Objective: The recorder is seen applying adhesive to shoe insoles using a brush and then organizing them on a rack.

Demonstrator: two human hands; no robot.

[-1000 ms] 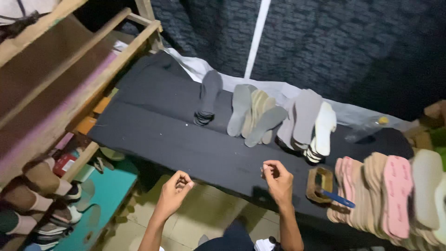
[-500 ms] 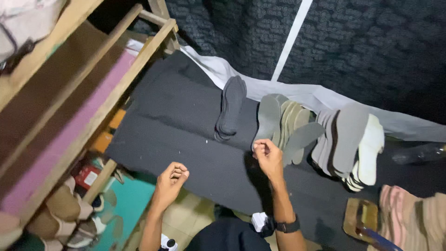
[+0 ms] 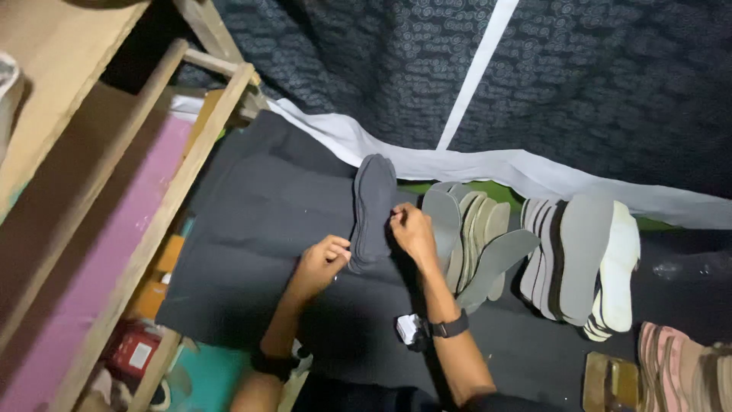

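From the head view, a dark grey insole stands on edge on the black bench. The left hand pinches its lower end with closed fingers; the right hand grips its right edge. Just right of the insole lean grey soles; a wooden rack stands well left.

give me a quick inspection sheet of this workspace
surface: black sheet-covered bench, mostly bare at left
job's things: stack of dark grey flat shoe soles, standing on edge
clutter: fanned grey and beige soles; grey and white sole stack; pink soles; wooden brush block
grippers: left hand touches the dark stack's lower edge; right hand pinches its side
cables: nothing seen
surroundings: wooden shelf frame at left; dark patterned cloth wall behind
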